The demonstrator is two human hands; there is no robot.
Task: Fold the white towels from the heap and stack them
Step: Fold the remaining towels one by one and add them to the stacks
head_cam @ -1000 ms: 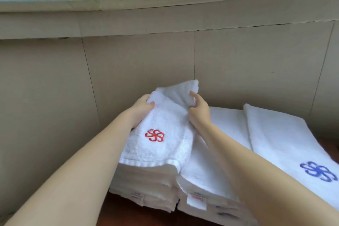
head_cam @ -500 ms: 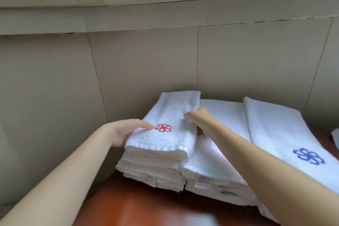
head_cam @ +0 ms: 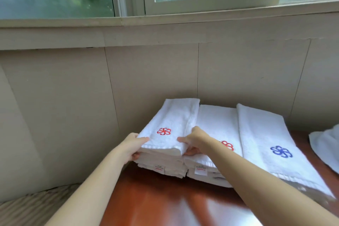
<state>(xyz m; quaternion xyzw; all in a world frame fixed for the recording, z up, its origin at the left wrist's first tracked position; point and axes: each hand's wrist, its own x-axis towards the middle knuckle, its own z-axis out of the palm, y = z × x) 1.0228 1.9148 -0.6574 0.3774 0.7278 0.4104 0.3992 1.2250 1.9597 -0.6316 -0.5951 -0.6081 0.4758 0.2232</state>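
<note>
Against the beige wall (head_cam: 146, 79), on the wooden table (head_cam: 165, 200), the left hand (head_cam: 134, 146) is pinching the top folded towel (head_cam: 170, 117) at its near left corner and the right hand (head_cam: 194, 140) at its near right, thumbs on top. That towel is lying on the leftmost stack (head_cam: 161, 164), seemingly being squared. Next, probably: letting go and reaching right for the heap (head_cam: 326, 145).

Left hand (head_cam: 134, 146), right hand (head_cam: 196, 138) — bare.
</note>
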